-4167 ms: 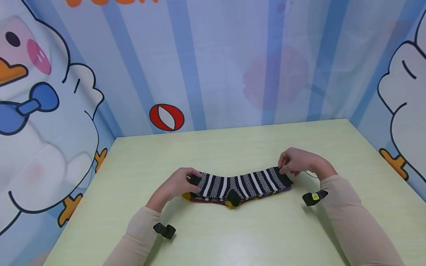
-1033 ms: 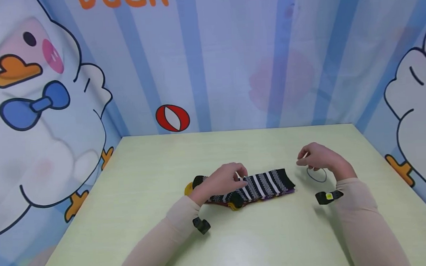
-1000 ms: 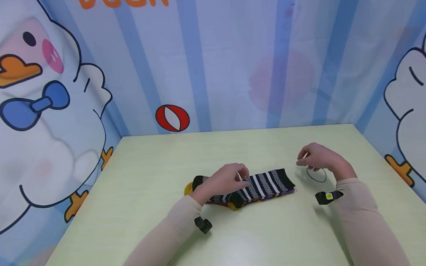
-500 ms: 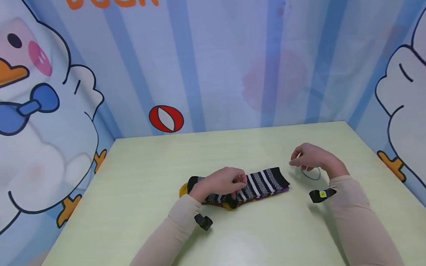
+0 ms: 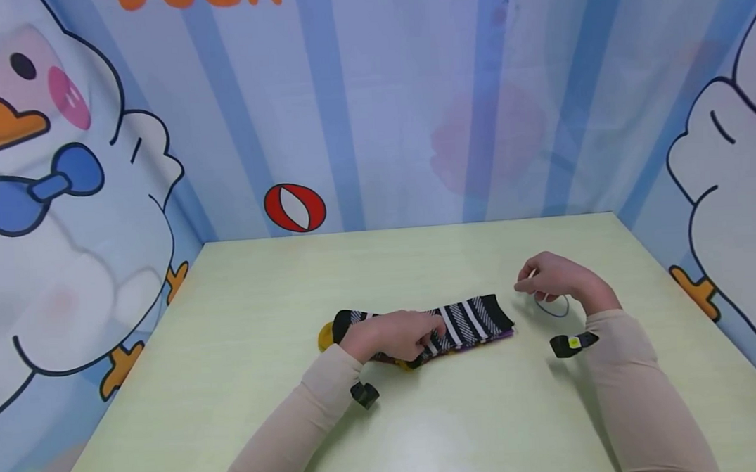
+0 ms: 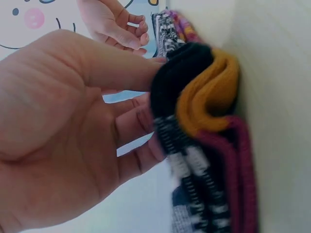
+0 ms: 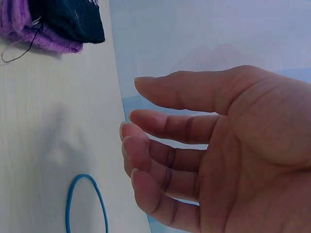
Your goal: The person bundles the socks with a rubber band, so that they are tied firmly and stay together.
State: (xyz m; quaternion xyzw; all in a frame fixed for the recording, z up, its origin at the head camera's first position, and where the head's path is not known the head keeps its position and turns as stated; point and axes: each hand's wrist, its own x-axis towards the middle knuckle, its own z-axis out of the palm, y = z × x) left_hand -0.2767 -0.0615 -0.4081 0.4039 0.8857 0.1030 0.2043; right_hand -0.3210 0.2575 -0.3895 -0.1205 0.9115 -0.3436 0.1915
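Observation:
A stack of socks lies flat across the middle of the table. On top is a black one with white stripes and zigzags; mustard, maroon and purple edges show beneath. My left hand rests over the middle of the stack. In the left wrist view its thumb and fingers touch the top sock near the black heel, with a gap between them. To the right of the cuffs, my right hand hovers with fingers loosely bent, holding nothing. Below it lies a thin blue elastic band.
The pale wooden table runs back to a blue striped backdrop with cartoon ducks on both sides. A loose dark thread sticks out by the purple cuff. Each wrist carries a small black camera.
My left hand has left the toe end and come down onto the middle of the socks. My right hand has left the cuffs and moved right, above the band.

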